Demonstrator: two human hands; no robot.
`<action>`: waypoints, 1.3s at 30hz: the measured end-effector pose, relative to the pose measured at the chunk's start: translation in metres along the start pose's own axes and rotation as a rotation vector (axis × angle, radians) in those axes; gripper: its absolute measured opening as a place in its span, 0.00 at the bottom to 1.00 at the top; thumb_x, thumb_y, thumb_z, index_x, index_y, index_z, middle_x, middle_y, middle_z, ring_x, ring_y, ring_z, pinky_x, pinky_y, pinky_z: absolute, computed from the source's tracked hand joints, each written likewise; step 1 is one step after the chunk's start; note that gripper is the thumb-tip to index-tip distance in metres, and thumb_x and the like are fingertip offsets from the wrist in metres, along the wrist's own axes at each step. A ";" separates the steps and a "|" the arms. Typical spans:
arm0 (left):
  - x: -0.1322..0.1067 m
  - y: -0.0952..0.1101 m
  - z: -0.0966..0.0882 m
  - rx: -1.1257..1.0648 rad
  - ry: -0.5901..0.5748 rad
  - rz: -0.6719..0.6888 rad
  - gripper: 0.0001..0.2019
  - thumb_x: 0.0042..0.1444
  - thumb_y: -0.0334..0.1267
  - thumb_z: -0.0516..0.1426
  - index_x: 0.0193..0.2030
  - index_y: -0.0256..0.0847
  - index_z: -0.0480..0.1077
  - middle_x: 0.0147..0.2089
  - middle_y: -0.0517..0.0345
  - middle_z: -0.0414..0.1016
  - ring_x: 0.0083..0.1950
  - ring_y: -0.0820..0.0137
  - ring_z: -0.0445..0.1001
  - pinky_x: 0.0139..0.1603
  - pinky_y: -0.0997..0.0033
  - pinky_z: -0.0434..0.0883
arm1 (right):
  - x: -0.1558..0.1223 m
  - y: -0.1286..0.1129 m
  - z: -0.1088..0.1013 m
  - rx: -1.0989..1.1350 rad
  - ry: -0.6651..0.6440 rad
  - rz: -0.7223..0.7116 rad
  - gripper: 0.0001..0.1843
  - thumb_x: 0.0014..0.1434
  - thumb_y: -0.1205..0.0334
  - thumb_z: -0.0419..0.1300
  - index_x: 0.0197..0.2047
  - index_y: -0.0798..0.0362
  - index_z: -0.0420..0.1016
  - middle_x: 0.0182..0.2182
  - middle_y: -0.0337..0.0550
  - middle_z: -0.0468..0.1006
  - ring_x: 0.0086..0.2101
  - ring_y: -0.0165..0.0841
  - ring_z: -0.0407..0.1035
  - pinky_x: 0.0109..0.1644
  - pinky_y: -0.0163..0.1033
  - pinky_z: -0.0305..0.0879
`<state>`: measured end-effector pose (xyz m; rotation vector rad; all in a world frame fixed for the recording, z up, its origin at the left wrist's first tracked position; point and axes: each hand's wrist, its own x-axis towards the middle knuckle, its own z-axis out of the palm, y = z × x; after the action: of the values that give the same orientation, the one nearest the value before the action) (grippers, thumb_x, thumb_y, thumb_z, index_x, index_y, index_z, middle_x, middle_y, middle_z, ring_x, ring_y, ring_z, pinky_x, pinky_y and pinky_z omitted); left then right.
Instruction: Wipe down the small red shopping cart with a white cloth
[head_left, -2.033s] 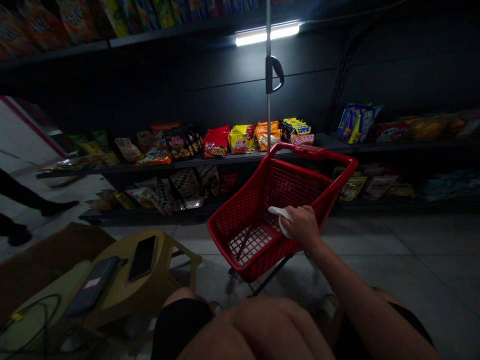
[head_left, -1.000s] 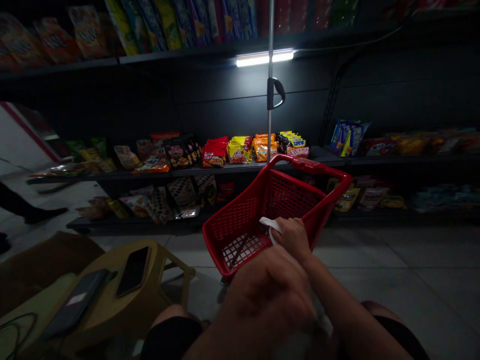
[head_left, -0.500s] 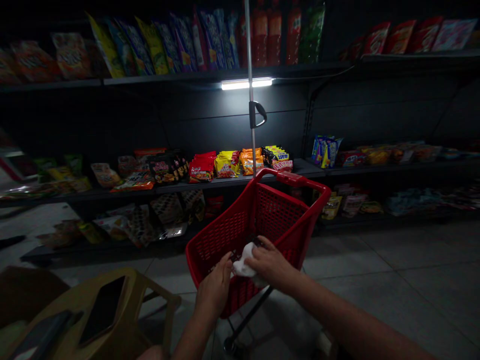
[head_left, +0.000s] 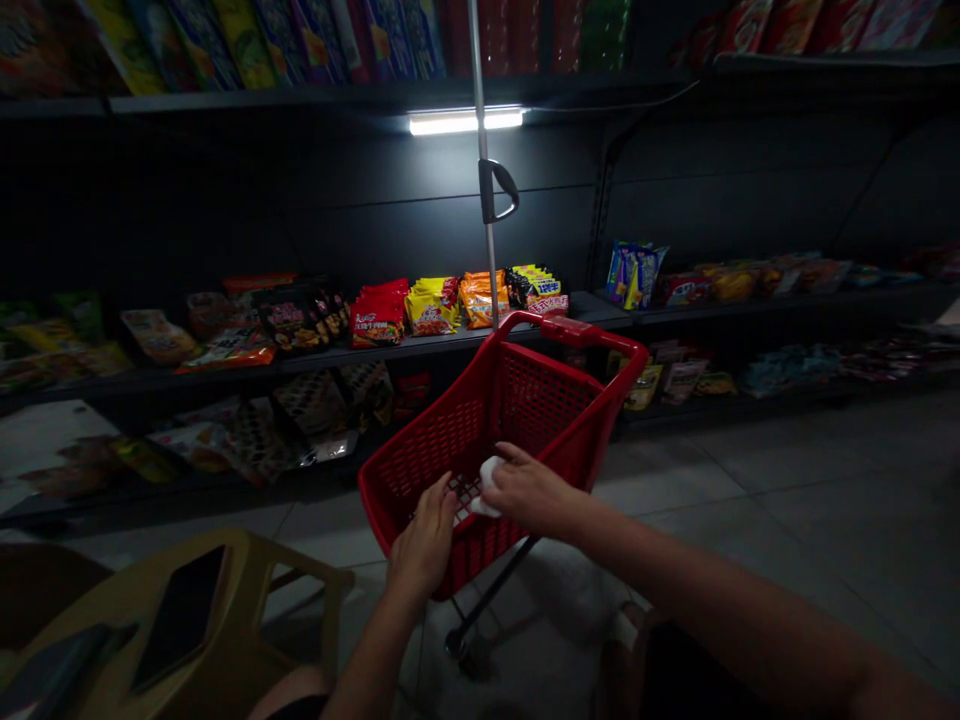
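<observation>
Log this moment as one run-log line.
left hand: at red wheeled shopping basket | right hand: holding white cloth inside basket

v. dim overall, LED tube (head_left: 466,122) (main src), heavy shadows, edges warped

You've got dark metal shelving (head_left: 225,200) running right across in front of you, snack packets (head_left: 379,318) lined along it, and a bright tube light (head_left: 465,122) glowing under the upper shelf! Grey floor tiles (head_left: 787,500) stretch away on your right, and a yellow plastic stool (head_left: 82,610) sits low on your left.

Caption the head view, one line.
Right hand holds white cloth in a red wheeled basket; left hand at its rim.
</observation>
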<state>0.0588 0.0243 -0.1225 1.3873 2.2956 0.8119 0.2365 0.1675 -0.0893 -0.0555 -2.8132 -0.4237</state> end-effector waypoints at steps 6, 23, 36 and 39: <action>-0.006 -0.002 -0.004 0.027 0.004 0.018 0.28 0.69 0.51 0.37 0.71 0.46 0.55 0.70 0.52 0.62 0.64 0.60 0.70 0.63 0.60 0.67 | 0.025 -0.033 0.007 0.054 -0.016 -0.073 0.08 0.67 0.65 0.52 0.43 0.49 0.72 0.31 0.37 0.75 0.34 0.32 0.70 0.69 0.49 0.44; -0.003 0.000 -0.005 0.044 -0.103 -0.024 0.29 0.69 0.55 0.35 0.70 0.51 0.58 0.71 0.59 0.62 0.64 0.61 0.70 0.64 0.60 0.66 | -0.068 0.118 -0.037 0.042 -0.216 0.230 0.12 0.65 0.57 0.57 0.45 0.54 0.77 0.40 0.48 0.76 0.42 0.36 0.68 0.52 0.41 0.55; -0.010 -0.012 -0.005 0.000 -0.110 0.002 0.30 0.69 0.55 0.33 0.72 0.51 0.54 0.72 0.59 0.61 0.67 0.61 0.68 0.66 0.58 0.64 | -0.013 -0.030 0.031 0.141 0.303 0.162 0.08 0.67 0.61 0.55 0.46 0.46 0.74 0.34 0.38 0.75 0.41 0.33 0.68 0.70 0.53 0.43; -0.012 -0.009 -0.006 0.069 -0.152 -0.023 0.31 0.68 0.56 0.35 0.72 0.51 0.55 0.72 0.59 0.60 0.65 0.60 0.69 0.63 0.58 0.68 | -0.073 0.044 0.012 0.055 0.306 0.404 0.10 0.65 0.63 0.58 0.47 0.44 0.76 0.41 0.41 0.76 0.49 0.36 0.67 0.72 0.57 0.35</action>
<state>0.0549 0.0090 -0.1230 1.3976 2.2374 0.6039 0.3064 0.2131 -0.1093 -0.4932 -2.4284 -0.2355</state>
